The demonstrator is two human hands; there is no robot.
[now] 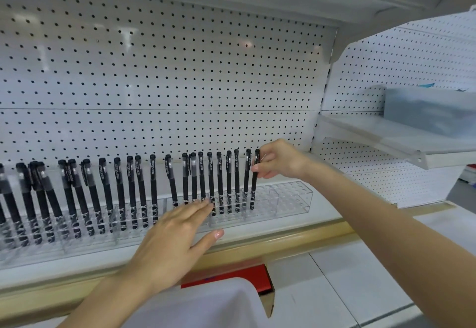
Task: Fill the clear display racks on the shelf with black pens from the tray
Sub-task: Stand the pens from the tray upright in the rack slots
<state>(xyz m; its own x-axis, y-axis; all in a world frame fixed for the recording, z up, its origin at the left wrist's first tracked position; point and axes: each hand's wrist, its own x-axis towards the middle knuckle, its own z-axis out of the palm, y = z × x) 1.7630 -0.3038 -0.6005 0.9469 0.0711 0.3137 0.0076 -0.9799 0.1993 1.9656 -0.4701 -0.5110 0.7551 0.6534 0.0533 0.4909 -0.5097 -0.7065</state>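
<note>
In front of me the white pegboard wall (180,70) fills most of the view. Below it runs the white shelf (324,212) with a pale yellow front edge. On the shelf stand the clear racks (288,196) in one long line, touching end to end. To the far right, on a higher side shelf, there is a grey box (425,109), blurred. Under the shelf edge, near the bottom, I see a red box (231,276), partly hidden by something white that I cannot identify.

My left hand (175,240) lies flat against the front of the racks. Its fingers are straight and pressed together, the tips touching the rack near the bottoms of the pens, and the thumb is spread out to the side.

My right hand (278,160) is higher, at the right end of the row. The black pens (134,191) stand upright or slightly tilted in the rack holes from the left edge up to this hand; the rack part to the right holds none. The right fingers pinch the upper part of the last pen (254,186), and its lower end stands in the rack.
</note>
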